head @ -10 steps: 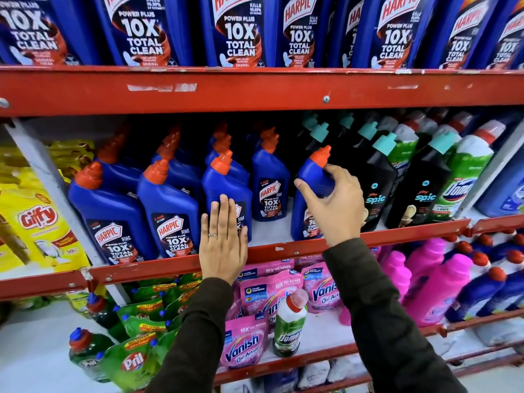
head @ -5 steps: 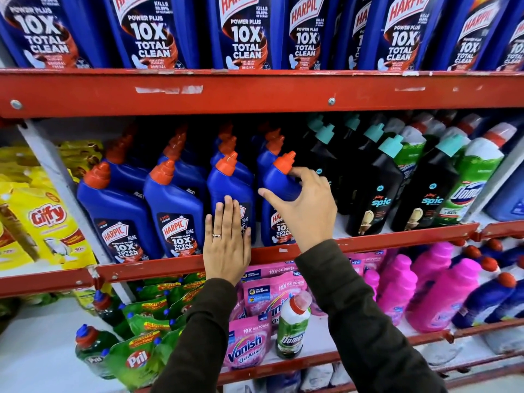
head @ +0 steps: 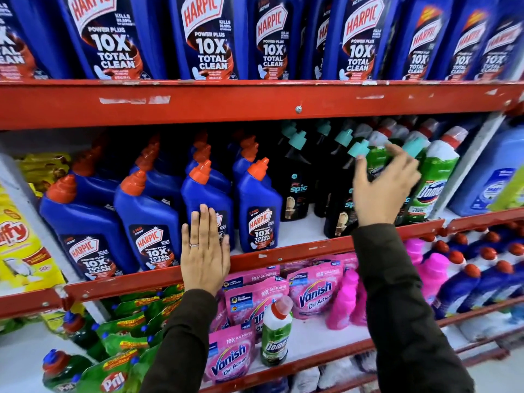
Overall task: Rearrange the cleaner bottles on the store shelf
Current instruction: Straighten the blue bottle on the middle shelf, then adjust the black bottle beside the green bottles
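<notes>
On the middle shelf (head: 297,248) stand rows of blue Harpic bottles with orange caps. My left hand (head: 204,251) lies flat, fingers together, against the front of one blue Harpic bottle (head: 207,194) and the red shelf lip. The rightmost front Harpic bottle (head: 258,205) stands upright and free beside it. To its right are black Spic bottles (head: 295,185) with teal caps and green Domex bottles (head: 435,177). My right hand (head: 382,185) is open with fingers spread, blurred, in front of the Spic and Domex bottles, holding nothing.
Large Harpic bottles (head: 209,38) fill the top shelf. Below are pink Vanish pouches (head: 314,290), a lone Domex bottle (head: 276,333), pink bottles (head: 432,276) and green Pril pouches (head: 113,378). Yellow Giffy packs (head: 19,245) sit at the left. A white gap of shelf shows between the Spic bottles.
My right hand slid the blue Harpic bottle left next to the others, let go of it and moved right to the Spic and Domex bottles. My left hand stayed put.
</notes>
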A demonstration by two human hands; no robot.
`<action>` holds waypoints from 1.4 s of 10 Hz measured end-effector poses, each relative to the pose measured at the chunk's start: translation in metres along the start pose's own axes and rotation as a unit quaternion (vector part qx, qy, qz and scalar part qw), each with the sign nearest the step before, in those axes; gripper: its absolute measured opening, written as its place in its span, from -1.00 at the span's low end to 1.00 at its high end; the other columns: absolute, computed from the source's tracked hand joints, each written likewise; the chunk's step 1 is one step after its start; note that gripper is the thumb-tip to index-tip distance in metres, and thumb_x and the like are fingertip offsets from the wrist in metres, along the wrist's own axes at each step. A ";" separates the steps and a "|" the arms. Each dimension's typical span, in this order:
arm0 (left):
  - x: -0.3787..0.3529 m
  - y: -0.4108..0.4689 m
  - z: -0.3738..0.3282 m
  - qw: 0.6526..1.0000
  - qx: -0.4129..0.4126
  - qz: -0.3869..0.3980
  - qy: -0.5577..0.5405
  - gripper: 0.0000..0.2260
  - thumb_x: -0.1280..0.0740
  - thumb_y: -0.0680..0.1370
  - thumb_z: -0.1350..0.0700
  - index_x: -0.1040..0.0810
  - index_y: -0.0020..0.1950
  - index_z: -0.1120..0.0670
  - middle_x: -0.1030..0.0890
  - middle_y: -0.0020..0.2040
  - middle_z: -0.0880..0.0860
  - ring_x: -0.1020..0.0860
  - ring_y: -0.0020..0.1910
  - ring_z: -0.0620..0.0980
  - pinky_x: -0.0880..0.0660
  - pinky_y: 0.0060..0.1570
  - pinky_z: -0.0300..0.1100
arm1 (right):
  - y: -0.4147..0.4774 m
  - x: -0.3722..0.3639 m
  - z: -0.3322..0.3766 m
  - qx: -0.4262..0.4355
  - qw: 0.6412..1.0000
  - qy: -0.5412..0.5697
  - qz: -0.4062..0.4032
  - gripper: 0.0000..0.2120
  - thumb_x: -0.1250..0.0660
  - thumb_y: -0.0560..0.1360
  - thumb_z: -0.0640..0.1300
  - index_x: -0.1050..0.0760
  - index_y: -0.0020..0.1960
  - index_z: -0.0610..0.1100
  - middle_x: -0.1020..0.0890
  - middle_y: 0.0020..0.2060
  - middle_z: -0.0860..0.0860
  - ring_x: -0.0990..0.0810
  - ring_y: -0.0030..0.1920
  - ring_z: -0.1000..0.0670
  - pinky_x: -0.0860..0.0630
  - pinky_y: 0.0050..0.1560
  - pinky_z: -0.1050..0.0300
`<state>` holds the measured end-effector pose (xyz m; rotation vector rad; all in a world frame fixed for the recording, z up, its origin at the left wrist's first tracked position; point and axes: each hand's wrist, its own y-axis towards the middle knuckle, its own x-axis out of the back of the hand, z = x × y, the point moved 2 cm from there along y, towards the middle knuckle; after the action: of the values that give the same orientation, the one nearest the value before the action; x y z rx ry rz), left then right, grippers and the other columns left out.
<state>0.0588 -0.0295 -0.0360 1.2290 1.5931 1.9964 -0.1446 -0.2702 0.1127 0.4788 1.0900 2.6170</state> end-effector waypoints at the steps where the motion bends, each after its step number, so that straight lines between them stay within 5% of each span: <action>1: -0.001 0.000 0.000 1.000 0.002 0.000 -0.004 -0.33 -0.06 0.68 0.03 0.20 0.68 0.19 0.24 0.68 0.11 0.22 0.67 0.04 0.22 0.65 -0.01 | 0.016 -0.002 -0.025 -0.086 0.993 -0.081 0.016 -0.38 -0.31 0.57 0.05 -0.29 0.52 -0.23 -0.35 0.45 -0.23 -0.33 0.46 -0.27 -0.29 0.44 -0.16; 2: -0.001 0.000 0.001 1.000 0.005 0.003 -0.010 -0.32 -0.07 0.67 0.02 0.20 0.68 0.19 0.23 0.69 0.11 0.22 0.68 0.04 0.22 0.65 -0.01 | 0.026 -0.008 -0.040 -0.129 0.985 -0.098 0.064 -0.31 -0.29 0.62 -0.03 -0.12 0.60 -0.32 -0.25 0.56 -0.25 -0.19 0.59 -0.26 -0.14 0.57 -0.17; 5: -0.002 0.000 0.000 1.000 0.008 0.000 -0.023 -0.33 -0.07 0.67 0.03 0.18 0.69 0.18 0.22 0.69 0.10 0.20 0.68 0.03 0.21 0.65 -0.01 | 0.046 -0.007 -0.065 -0.085 0.991 -0.055 0.082 -0.48 -0.38 0.57 -0.07 -0.35 0.41 -0.32 -0.48 0.35 -0.28 -0.39 0.46 -0.28 -0.24 0.52 -0.27; 8: -0.002 0.000 0.001 0.999 0.015 0.007 -0.034 -0.33 -0.07 0.67 0.04 0.18 0.69 0.17 0.20 0.69 0.10 0.19 0.68 0.03 0.20 0.65 -0.01 | 0.051 0.007 -0.063 -0.092 0.990 -0.002 0.104 -0.44 -0.50 0.50 -0.03 -0.46 0.35 -0.32 -0.55 0.25 -0.27 -0.51 0.31 -0.27 -0.44 0.34 -0.13; 11: -0.002 -0.002 0.001 0.999 0.016 0.006 -0.040 -0.33 -0.08 0.67 0.03 0.18 0.69 0.16 0.20 0.69 0.09 0.18 0.68 0.03 0.20 0.65 -0.01 | 0.021 0.053 0.003 -0.028 0.998 -0.018 0.043 -0.37 -0.48 0.47 0.14 -0.49 0.39 -0.21 -0.61 0.29 -0.15 -0.53 0.35 -0.18 -0.42 0.35 -0.05; 14: -0.002 -0.002 0.001 0.999 0.015 0.009 -0.040 -0.32 -0.07 0.67 0.03 0.20 0.69 0.15 0.22 0.69 0.08 0.20 0.68 0.02 0.23 0.65 -0.03 | -0.007 0.053 0.046 -0.042 0.990 0.051 0.126 -0.35 -0.57 0.33 0.27 -0.61 0.27 -0.11 -0.72 0.16 -0.05 -0.66 0.22 -0.06 -0.58 0.23 -0.01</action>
<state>0.0608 -0.0296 -0.0386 1.3209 1.5854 1.9152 -0.1738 -0.2171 0.1490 0.4989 1.0025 2.9239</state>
